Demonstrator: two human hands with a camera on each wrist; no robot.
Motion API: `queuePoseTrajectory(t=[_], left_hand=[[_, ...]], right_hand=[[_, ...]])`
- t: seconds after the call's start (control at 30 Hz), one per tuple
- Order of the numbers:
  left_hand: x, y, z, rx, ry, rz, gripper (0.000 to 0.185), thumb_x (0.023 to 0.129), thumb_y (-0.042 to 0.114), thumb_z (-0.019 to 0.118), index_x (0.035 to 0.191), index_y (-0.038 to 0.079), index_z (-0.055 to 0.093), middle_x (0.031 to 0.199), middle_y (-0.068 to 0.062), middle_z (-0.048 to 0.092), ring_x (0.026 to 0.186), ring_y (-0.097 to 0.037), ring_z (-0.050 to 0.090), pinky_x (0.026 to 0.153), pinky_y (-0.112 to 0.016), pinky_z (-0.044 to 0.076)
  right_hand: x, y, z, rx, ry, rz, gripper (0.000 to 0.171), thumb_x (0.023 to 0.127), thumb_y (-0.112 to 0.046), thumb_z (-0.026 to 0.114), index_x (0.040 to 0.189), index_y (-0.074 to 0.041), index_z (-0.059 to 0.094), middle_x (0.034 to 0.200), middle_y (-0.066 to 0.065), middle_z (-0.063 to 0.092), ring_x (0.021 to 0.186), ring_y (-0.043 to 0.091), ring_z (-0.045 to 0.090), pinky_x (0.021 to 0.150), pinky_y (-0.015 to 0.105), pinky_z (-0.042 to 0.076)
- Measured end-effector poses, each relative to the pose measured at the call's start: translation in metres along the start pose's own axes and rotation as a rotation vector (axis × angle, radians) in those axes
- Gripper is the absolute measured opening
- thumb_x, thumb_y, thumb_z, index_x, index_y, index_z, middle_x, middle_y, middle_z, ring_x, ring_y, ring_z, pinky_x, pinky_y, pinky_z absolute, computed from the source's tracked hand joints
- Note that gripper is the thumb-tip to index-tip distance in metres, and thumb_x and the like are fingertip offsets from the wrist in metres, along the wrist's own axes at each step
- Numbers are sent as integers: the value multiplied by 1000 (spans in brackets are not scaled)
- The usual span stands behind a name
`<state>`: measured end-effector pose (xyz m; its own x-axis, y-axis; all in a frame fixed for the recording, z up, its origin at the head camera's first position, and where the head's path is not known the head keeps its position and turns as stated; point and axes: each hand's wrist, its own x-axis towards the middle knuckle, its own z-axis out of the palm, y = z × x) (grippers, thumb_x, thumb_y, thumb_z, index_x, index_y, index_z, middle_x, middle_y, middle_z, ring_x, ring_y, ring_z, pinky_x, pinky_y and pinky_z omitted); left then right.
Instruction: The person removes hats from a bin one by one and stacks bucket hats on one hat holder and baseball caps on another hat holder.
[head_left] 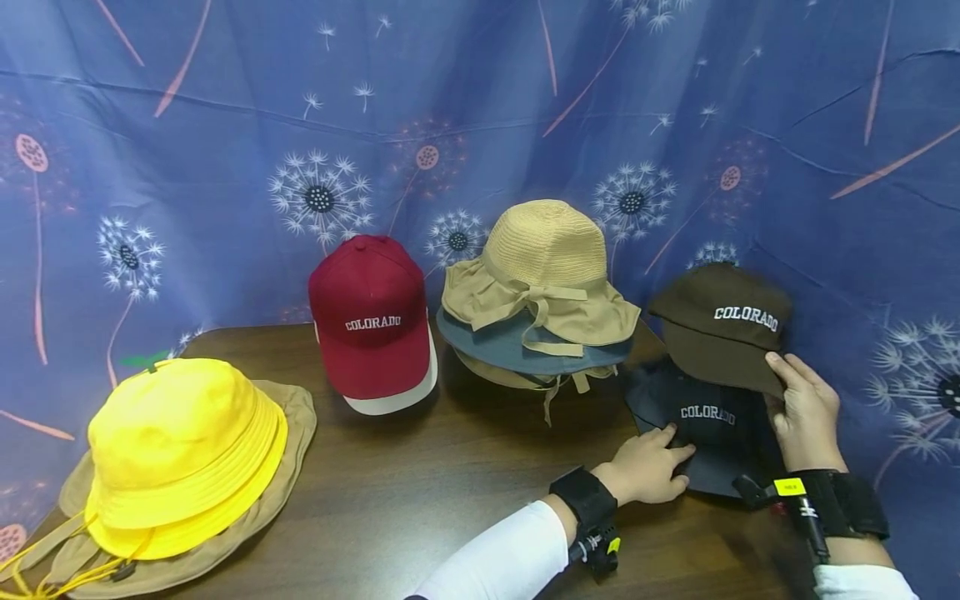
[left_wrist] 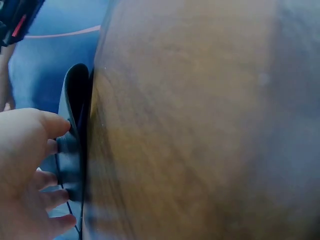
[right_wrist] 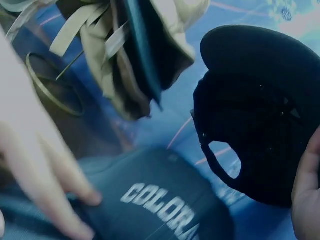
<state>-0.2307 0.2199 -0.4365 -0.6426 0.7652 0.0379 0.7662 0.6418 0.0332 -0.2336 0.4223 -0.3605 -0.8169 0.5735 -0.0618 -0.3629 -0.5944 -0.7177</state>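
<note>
A navy cap point(head_left: 712, 417) lettered COLORADO lies at the table's right end. My left hand point(head_left: 671, 458) rests on its brim with fairly straight fingers; in the left wrist view the fingertips point(left_wrist: 57, 150) touch the brim's edge point(left_wrist: 75, 150). My right hand point(head_left: 783, 383) grips the brim of a brown COLORADO cap point(head_left: 723, 325), held tilted just above and behind the navy one. The right wrist view shows the brown cap's underside point(right_wrist: 260, 115), my thumb point(right_wrist: 307, 190) at its edge, the navy cap point(right_wrist: 160, 205) below, and the left hand's fingers point(right_wrist: 45, 180) on it.
On the dark wooden table point(head_left: 450, 483) stand a red COLORADO cap point(head_left: 371, 321), a stack of brimmed hats topped by a straw one point(head_left: 543, 267), and a yellow bucket hat point(head_left: 180, 442) on a tan hat point(head_left: 296, 425). A blue dandelion-print cloth point(head_left: 480, 108) hangs behind.
</note>
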Motion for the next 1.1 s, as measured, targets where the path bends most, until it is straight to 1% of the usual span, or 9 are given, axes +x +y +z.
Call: queuePoseTrajectory(t=[0.17,0.27,0.33,0.43,0.57,0.67,0.8,0.87,1.1], left_hand=[[2,-4,0,-32,-10,4,49,96,51,45,144,42,37,157,10,31,142,-4,35,111,-22,39],[0,-15,-6,-172,6,17,49,97,46,48,144,34,41,153,10,38,139,-3,39,110,-23,40],[-4,-23,-13,-363,40,9,47,97,40,50,142,27,45,148,9,47,132,-3,48,105,-18,42],[-10,-34,-30,-779,99,-6,44,97,30,53,138,17,50,136,4,60,117,-5,61,91,-12,49],[-19,-41,-63,-1378,107,-66,47,97,24,55,141,11,45,136,-8,59,114,-18,65,94,-26,54],[-27,-44,-86,-1631,71,-90,49,98,25,54,143,10,42,139,-11,56,118,-28,63,100,-38,53],[-38,-47,-110,-1747,-11,-90,56,97,29,57,146,11,37,139,-6,56,119,-31,62,95,-39,55],[-45,-50,-119,-1787,-14,-88,60,96,29,57,148,11,33,141,-6,54,119,-33,62,94,-40,56],[-74,-68,-139,-1763,95,-31,38,98,25,54,134,14,50,132,-15,59,117,-42,60,95,-45,55]], right_hand=[[-13,-11,11,14,-134,-31,28,81,11,66,101,-10,65,86,0,72,65,14,72,55,23,58],[-23,-13,12,-20,-209,-34,30,83,11,64,105,-10,67,86,1,75,65,15,73,55,24,58],[-32,-15,10,-48,-245,-47,38,85,10,63,115,-12,66,88,1,75,68,15,73,56,25,59],[-44,-20,3,-45,-292,-91,49,86,12,60,127,-13,61,96,0,73,73,15,74,58,26,59],[-58,-27,-3,16,-296,-184,52,85,18,56,130,-7,58,101,4,70,75,17,74,58,27,59],[-68,-28,-4,87,-280,-236,52,84,22,53,129,-2,58,104,8,68,76,20,73,57,28,59],[-84,-28,4,171,-338,-258,51,85,24,47,130,1,56,105,13,66,79,23,73,57,30,59],[-93,-26,10,170,-408,-256,50,87,23,44,131,1,56,104,14,68,79,23,73,58,31,59],[-115,-17,34,69,-719,-191,52,95,17,31,143,0,42,118,13,67,83,24,74,61,29,59]])
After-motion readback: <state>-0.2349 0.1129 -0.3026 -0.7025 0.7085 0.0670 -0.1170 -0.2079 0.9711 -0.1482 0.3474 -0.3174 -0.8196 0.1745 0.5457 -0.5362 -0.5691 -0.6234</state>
